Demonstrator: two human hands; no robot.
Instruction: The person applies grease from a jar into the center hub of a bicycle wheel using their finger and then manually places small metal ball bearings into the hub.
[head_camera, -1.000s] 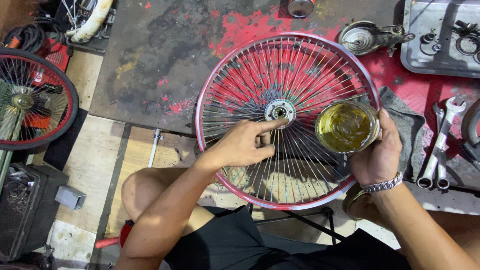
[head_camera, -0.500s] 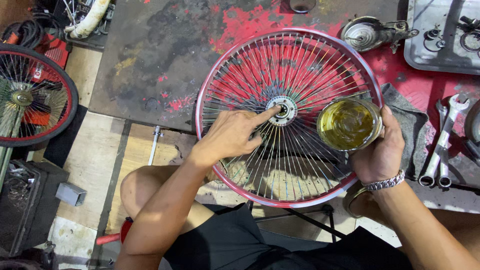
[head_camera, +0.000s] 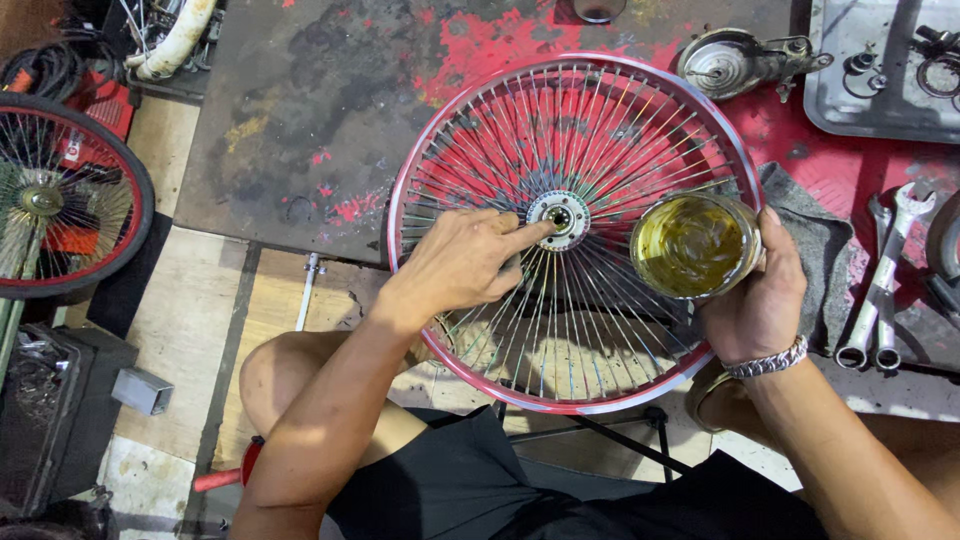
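At the far left of the frame a tyred wheel (head_camera: 60, 195) lies apart, well clear of the work. Moving toward the centre, the left hand (head_camera: 455, 262) comes in from the lower left, its forefinger stretched out and the tip touching the hub (head_camera: 558, 215) of the spoked wheel (head_camera: 575, 230); the other fingers are loosely curled and grasp nothing. The wheel lies flat, its rim red, over the edge of the stained bench (head_camera: 300, 120), with the hub at the middle of the frame (so its axle points straight up at the camera). The hub sits just right of the left fingertip, and this hand is clearly the nearer of the two. Further right, the right hand (head_camera: 755, 300) is wrapped around a round tin of yellowish grease (head_camera: 693, 245), held open-side up over the spokes, near the hub but not touching it. A grey rag (head_camera: 815, 250) and spanners (head_camera: 885, 275) lie at the right edge.
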